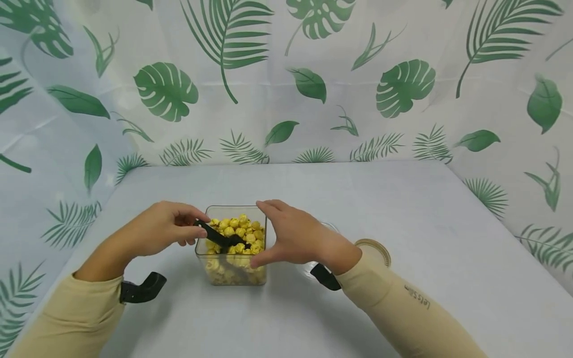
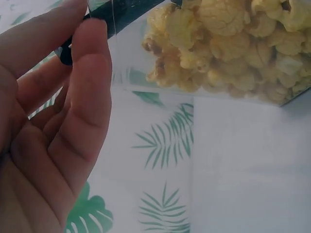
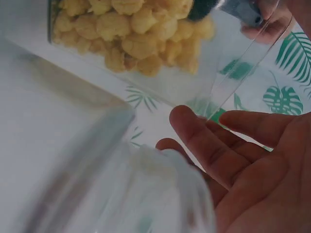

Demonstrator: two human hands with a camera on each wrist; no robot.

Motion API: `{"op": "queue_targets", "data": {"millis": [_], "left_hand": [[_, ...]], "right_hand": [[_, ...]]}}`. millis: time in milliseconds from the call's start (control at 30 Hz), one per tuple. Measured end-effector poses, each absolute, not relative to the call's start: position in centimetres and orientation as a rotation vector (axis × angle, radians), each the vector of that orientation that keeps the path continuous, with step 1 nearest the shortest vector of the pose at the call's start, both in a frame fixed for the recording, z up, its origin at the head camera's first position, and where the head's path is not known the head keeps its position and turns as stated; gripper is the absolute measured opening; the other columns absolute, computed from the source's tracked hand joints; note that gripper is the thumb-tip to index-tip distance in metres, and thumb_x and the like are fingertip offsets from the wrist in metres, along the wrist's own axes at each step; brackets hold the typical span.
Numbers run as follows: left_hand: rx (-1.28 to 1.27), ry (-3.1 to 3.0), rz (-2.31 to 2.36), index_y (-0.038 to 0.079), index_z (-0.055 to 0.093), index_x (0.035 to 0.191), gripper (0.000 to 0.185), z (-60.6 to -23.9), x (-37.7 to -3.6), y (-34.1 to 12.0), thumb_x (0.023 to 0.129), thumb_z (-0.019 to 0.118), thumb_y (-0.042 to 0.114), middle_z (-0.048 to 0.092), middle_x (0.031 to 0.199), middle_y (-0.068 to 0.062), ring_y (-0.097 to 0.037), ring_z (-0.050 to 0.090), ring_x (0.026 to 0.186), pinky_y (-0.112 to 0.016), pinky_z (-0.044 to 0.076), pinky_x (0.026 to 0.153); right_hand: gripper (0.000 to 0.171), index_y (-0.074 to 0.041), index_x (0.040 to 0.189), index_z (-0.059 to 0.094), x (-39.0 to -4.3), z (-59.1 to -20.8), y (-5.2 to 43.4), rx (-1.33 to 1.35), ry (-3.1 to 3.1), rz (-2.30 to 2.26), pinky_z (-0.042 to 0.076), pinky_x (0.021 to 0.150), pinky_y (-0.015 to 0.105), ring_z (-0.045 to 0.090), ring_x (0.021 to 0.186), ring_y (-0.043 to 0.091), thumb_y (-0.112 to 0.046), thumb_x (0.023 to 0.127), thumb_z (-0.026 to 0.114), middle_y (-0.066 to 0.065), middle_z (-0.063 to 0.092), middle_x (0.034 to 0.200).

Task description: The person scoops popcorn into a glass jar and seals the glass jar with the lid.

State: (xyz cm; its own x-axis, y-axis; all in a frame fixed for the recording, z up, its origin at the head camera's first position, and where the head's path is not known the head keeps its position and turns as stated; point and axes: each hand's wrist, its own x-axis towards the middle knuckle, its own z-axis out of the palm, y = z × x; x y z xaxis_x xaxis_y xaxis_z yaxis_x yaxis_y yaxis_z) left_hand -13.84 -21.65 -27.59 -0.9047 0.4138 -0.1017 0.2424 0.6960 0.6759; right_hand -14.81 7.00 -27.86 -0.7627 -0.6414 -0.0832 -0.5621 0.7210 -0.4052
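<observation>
A clear square container (image 1: 233,278) full of yellow popcorn (image 1: 230,231) stands on the table. A black scoop (image 1: 212,233) leans in it, its head resting among the popcorn. My left hand (image 1: 156,231) pinches the scoop's handle between thumb and fingers at the container's left rim; the left wrist view shows this grip (image 2: 92,48) beside the clear wall. My right hand (image 1: 293,233) is spread at the container's right side, thumb toward the front and fingers toward the back. In the right wrist view its fingertips (image 3: 184,119) are close to the wall; whether they touch it I cannot tell.
A clear round jar (image 3: 160,194) stands just right of the container, largely hidden by my right hand and wrist in the head view. A gold-coloured round rim (image 1: 376,246) shows behind the right forearm. Leaf-patterned cloth (image 1: 313,99) hangs behind the white table (image 1: 286,323).
</observation>
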Motion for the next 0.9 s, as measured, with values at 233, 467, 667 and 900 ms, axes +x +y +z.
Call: {"op": "queue_targets", "data": {"millis": [233,467,667,900], "left_hand": [[0.536,2.595,1.037,0.004,0.069,0.123,0.036,-27.4,-14.3,-21.8,0.095,0.071,0.025,0.068,0.083,0.000,-0.021,0.063,0.076,-0.038,0.053,0.069],[0.468,2.486,1.173,-0.002,0.069,0.121,0.033,-27.4,-14.9,-22.2,0.095,0.070,0.019,0.071,0.089,-0.005,-0.023,0.067,0.083,-0.035,0.057,0.073],[0.433,2.415,1.270,-0.006,0.067,0.122,0.034,-27.9,-15.1,-22.8,0.096,0.070,0.016,0.070,0.088,-0.009,-0.028,0.067,0.084,-0.034,0.058,0.075],[0.382,2.396,1.331,-0.010,0.061,0.128,0.042,-28.3,-15.3,-23.9,0.098,0.068,0.019,0.070,0.091,-0.011,-0.027,0.068,0.083,-0.033,0.058,0.077]], "right_hand": [[0.114,-0.008,0.159,0.025,-15.4,-28.0,7.1,-0.966,2.642,-0.522,0.036,0.111,0.046,0.033,0.144,0.028,-0.059,0.075,0.083,0.011,0.025,0.162],[0.115,-0.006,0.159,0.023,-15.7,-28.0,7.1,-0.968,2.617,-0.543,0.032,0.114,0.045,0.029,0.146,0.027,-0.057,0.076,0.083,0.011,0.025,0.162],[0.115,-0.005,0.159,0.021,-15.8,-28.3,7.0,-0.966,2.612,-0.573,0.029,0.116,0.043,0.027,0.147,0.026,-0.057,0.077,0.082,0.011,0.024,0.162],[0.114,-0.006,0.159,0.022,-15.8,-28.5,7.0,-0.950,2.620,-0.591,0.029,0.115,0.043,0.028,0.147,0.026,-0.055,0.077,0.082,0.011,0.026,0.162]]}}
